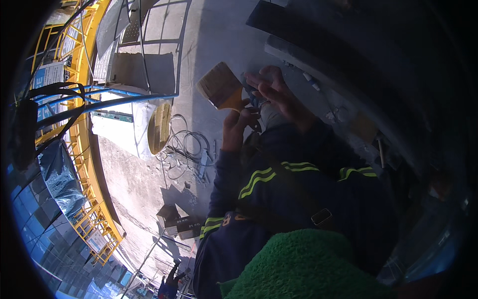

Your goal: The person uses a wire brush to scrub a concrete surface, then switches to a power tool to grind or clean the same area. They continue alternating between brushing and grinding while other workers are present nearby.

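Note:
A wide flat paintbrush (pixel 219 85) with pale bristles and a yellowish handle is in my left hand (pixel 236 128), whose fingers are closed round the handle. Its bristles point up and to the left, and the dark handle end with a hole sticks out below the fingers. My right hand (pixel 283 95) is just right of the brush, its fingers apart and bent a little, with nothing seen in it. A gap shows between the right fingertips and the brush. Both forearms are in dark sleeves with yellow-green stripes.
On the left stand a blue metal frame (pixel 124 100), a white-wrapped roll (pixel 158 128) and a curved yellow railing (pixel 94 169). Coiled cable (pixel 191 144) and dark boxes (pixel 185 225) lie on the concrete floor. A long dark ledge (pixel 318 60) runs along the shaded right. Another person (pixel 169 286) is far below left.

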### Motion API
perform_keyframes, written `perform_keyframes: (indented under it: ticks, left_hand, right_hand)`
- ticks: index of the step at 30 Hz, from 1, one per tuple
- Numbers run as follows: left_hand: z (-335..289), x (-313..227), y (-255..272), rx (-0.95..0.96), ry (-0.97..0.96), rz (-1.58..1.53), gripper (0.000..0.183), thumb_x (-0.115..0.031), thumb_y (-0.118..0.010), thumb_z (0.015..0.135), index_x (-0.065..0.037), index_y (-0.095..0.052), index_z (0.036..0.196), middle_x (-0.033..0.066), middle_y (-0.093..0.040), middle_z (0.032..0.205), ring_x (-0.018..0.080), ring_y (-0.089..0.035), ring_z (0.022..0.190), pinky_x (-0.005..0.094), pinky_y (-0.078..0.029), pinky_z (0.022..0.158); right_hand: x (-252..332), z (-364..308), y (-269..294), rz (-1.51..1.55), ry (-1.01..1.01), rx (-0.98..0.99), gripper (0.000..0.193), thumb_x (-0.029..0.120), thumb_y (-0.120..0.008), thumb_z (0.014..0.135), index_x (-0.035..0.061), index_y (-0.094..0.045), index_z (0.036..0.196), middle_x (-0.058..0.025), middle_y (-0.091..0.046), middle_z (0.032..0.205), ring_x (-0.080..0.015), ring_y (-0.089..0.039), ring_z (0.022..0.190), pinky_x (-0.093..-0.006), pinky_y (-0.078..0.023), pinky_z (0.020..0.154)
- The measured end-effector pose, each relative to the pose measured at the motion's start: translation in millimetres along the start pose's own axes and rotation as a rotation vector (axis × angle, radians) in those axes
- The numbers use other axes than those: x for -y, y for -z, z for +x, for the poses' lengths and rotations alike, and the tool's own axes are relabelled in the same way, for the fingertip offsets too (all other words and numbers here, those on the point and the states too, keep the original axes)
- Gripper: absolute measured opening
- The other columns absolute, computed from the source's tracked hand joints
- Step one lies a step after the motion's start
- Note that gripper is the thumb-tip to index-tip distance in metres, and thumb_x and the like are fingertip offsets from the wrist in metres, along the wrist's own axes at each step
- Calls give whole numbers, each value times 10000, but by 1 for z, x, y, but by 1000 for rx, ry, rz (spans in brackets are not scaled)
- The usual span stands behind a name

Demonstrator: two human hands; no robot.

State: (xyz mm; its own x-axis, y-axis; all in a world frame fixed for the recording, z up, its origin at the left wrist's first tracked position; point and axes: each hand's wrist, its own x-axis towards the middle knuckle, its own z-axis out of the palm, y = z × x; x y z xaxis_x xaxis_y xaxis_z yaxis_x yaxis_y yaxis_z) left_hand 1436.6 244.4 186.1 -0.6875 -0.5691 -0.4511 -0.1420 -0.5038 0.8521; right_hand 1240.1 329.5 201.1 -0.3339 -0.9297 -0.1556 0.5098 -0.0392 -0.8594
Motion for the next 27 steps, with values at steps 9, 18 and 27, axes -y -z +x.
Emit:
perform_keyframes:
  ticks: [9, 18, 27]
  left_hand:
    - [133, -140, 152, -185, -32, -147, 590, -377, -554, 1087, 26, -418, 1495, 204, -609, 1359, 278, -660, 1122, 408, -522, 975]
    - [297, -233, 227, -196, 144, -130, 588, -392, -496, 1111, -5, -374, 1537, 192, -535, 1485, 351, -606, 1261, 465, -512, 1051]
    - [507, -353, 245, 209, 193, 150, 593, -438, -480, 1111, -26, -404, 1531, 148, -542, 1464, 312, -594, 1232, 423, -506, 1044]
  right_hand:
    - [5, 256, -29, 833, -244, 160, 287, 274, -536, 1067, 171, -521, 1335, -280, -474, 1537, -373, -451, 1460, -489, -393, 1157]
    - [65, 386, 66, -1057, -11, -739, 732, 452, -646, 982, 83, -341, 1536, -268, -470, 1509, -437, -453, 1417, -503, -423, 1126]
    - [12, 400, 170, -1398, -693, -1554, 960, 556, -648, 912, 187, -189, 1670, -399, -236, 1606, -567, -187, 1519, -794, -164, 1114]
